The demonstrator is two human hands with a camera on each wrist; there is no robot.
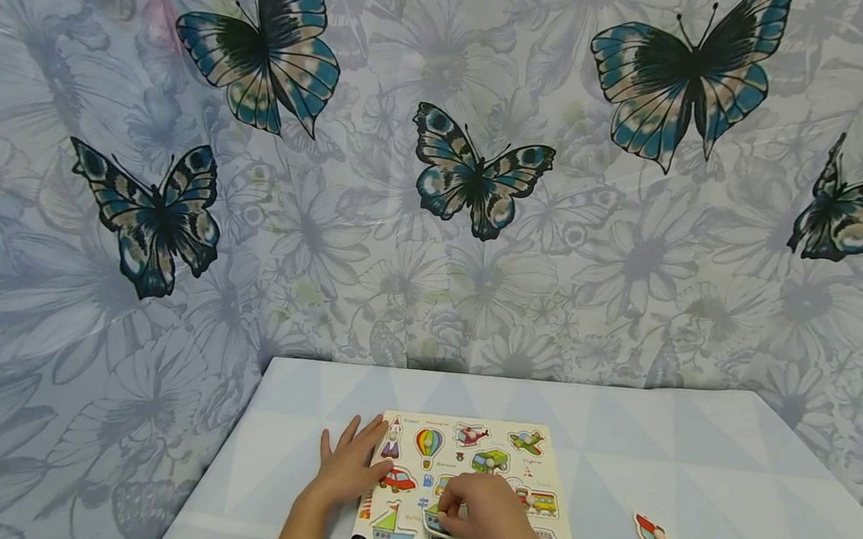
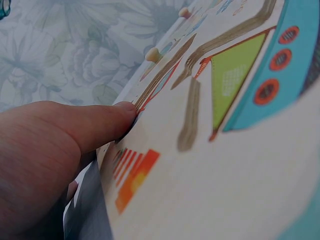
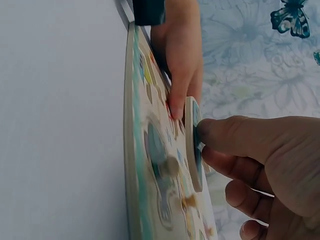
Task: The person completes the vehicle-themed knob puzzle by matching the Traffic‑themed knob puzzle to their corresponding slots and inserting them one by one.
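Note:
A wooden peg puzzle board (image 1: 499, 429) printed with vehicles lies on the table. My left hand (image 1: 344, 474) rests along its left edge, fingers spread, with the thumb (image 2: 100, 122) lying on the board by the red car (image 1: 397, 480). Over the lower middle of the board, my right hand (image 1: 493, 512) pinches a blue-green ship puzzle piece (image 3: 192, 145) between thumb and fingers. In the right wrist view this piece stands off the board's face. The sailboat (image 1: 391, 527) is just left of it in the head view.
To the right of the board, a loose red and white boat-shaped puzzle piece (image 1: 656, 537) lies on the pale patterned table (image 1: 733, 466). Behind the table hangs a flowered cloth (image 1: 369, 299) with butterflies. Small pegs (image 2: 153, 55) stick up from several pieces.

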